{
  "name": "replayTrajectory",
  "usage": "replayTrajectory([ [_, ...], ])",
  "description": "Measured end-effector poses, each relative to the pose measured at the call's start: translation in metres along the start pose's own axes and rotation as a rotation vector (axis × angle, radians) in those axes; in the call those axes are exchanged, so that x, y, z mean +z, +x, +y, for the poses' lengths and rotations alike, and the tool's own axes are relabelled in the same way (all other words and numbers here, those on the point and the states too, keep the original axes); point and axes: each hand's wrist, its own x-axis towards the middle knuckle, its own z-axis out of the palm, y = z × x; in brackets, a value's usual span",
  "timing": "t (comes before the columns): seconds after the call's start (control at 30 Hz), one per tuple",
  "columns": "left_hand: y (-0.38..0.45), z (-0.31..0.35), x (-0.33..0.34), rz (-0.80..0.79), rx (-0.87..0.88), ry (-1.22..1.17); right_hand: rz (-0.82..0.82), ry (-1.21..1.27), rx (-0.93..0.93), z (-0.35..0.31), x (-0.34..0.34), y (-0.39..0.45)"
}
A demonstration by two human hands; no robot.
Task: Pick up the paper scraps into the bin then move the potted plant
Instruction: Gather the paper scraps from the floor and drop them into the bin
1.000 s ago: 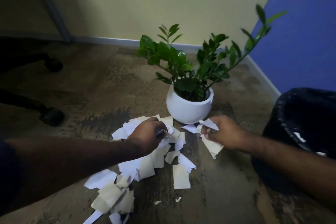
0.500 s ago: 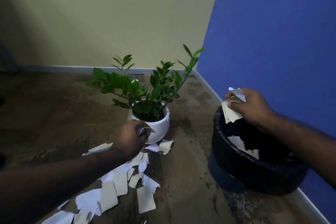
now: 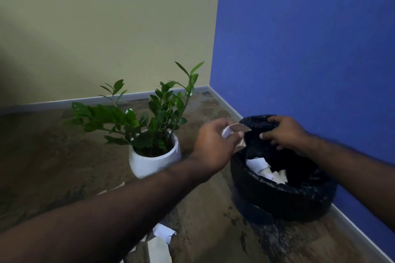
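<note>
A black bin [image 3: 284, 198] lined with a black bag stands on the floor by the blue wall, with white paper scraps [image 3: 259, 165] inside it. My left hand [image 3: 213, 145] grips a bunch of white scraps [image 3: 232, 130] at the bin's left rim. Over the bin's far rim hovers my right hand [image 3: 286, 134], fingers spread downward and holding nothing I can see. The potted plant [image 3: 154, 156], green leaves in a round white pot, stands left of the bin. More scraps [image 3: 160, 241] lie on the floor under my left forearm.
A cream wall [image 3: 106, 28] and a blue wall [image 3: 310, 38] meet in a corner behind the plant, with a pale skirting board along both. The floor is mottled brown.
My left hand has lifted from the floor pile to the bin's rim with scraps in it. My right hand has let its scraps go into the bin. The view has swung right.
</note>
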Motion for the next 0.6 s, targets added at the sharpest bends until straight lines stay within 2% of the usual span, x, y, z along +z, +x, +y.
replayTrajectory([
  [0.17,0.027,0.005,0.046,-0.012,-0.22,-0.325,0.075,0.209,0.056,0.003,0.001,0.005],
  [0.27,0.042,0.003,0.065,-0.141,-0.482,-0.572,0.1,0.226,0.091,0.01,-0.005,0.005],
  [0.33,0.047,-0.003,0.071,-0.259,-0.577,-0.643,0.092,0.182,0.075,0.017,-0.006,0.005],
  [0.43,0.039,0.006,0.07,-0.399,-0.589,-0.634,0.06,0.118,0.033,0.025,-0.005,0.006],
  [0.53,0.036,0.004,0.067,-0.407,-0.544,-0.59,0.06,0.093,-0.028,0.025,0.001,0.004],
  [0.6,0.038,-0.003,0.06,-0.354,-0.478,-0.561,0.078,0.089,-0.08,0.019,0.007,0.005],
])
